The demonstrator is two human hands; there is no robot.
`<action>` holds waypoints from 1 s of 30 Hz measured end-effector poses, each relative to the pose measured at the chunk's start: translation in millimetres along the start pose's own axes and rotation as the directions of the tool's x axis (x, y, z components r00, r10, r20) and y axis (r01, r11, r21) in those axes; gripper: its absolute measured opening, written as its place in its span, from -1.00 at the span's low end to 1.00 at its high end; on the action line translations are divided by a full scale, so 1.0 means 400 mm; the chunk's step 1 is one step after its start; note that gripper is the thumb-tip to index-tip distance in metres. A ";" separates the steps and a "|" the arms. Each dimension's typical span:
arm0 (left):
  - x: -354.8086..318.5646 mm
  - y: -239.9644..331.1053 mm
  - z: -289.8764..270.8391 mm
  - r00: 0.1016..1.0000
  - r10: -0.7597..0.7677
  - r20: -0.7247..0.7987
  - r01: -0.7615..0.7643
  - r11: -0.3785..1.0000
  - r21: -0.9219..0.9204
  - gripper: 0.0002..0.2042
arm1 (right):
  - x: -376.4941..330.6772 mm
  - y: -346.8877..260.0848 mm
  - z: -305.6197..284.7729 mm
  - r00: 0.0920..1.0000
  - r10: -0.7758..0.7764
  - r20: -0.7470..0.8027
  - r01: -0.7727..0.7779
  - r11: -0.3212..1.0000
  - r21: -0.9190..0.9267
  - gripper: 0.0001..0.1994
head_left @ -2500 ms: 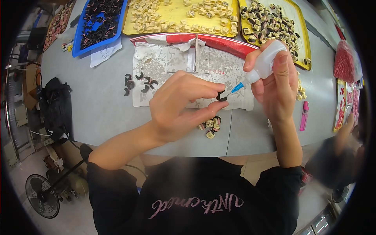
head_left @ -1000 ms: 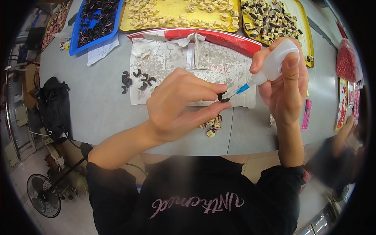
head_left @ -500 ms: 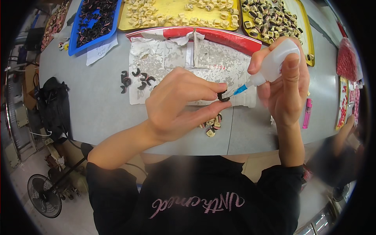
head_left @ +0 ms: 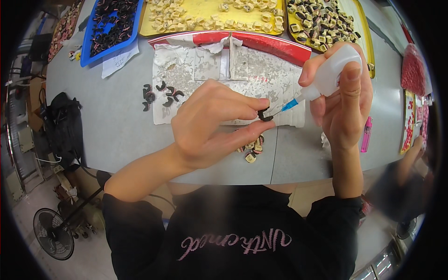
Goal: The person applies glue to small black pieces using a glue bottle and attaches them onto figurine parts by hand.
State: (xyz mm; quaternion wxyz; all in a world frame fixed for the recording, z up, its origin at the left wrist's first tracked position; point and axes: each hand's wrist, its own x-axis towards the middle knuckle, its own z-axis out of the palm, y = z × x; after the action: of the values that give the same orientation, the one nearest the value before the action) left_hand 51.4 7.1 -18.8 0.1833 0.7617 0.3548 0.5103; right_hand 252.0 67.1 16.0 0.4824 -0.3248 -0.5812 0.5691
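Note:
Between thumb and forefinger, my left hand (head_left: 210, 121) pinches a small black curved piece (head_left: 266, 115). My right hand (head_left: 345, 102) is wrapped round a translucent white squeeze bottle (head_left: 338, 70), which is tilted down to the left. Its blue needle tip (head_left: 290, 104) points at the curved piece; whether the thin needle touches it I cannot tell. Below my left fingers lies a small pile of cream-and-black pieces (head_left: 252, 151), partly hidden by the hand. Several more black curved pieces (head_left: 170, 93) lie loose to the left, on and beside a stained cardboard sheet (head_left: 275, 84).
A blue tray (head_left: 88, 56) of black pieces stands at the far left. Two yellow trays (head_left: 205, 11) with cream and cream-and-black pieces line the back. A pink lighter (head_left: 367, 135) lies right of my right hand. Another person's arm (head_left: 409, 158) shows at the far right.
My right hand has drawn the bottle slightly to the right, so the needle tip sits a little farther from the curved piece. My left hand keeps its pinch, almost unmoved.

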 end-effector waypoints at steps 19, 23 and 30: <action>0.000 0.000 0.004 1.000 -0.001 0.003 0.001 1.000 -0.013 -0.50 | -0.009 0.008 -0.004 0.986 -0.159 0.055 0.164 0.979 -0.119 -0.57; -0.001 0.000 0.005 1.000 -0.008 0.002 0.008 1.000 -0.013 -0.49 | -0.007 0.005 -0.008 0.987 -0.155 0.049 0.160 0.978 -0.137 -0.57; 0.000 0.000 0.004 1.000 0.004 -0.001 -0.004 1.000 -0.010 -0.49 | -0.007 0.003 -0.009 0.989 -0.146 0.036 0.149 0.980 -0.131 -0.57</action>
State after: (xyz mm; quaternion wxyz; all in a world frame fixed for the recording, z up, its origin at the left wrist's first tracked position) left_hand 52.8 7.3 -19.6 0.1857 0.7611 0.3510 0.5129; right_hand 256.1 65.8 13.9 0.4929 -0.3047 -0.6468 0.4959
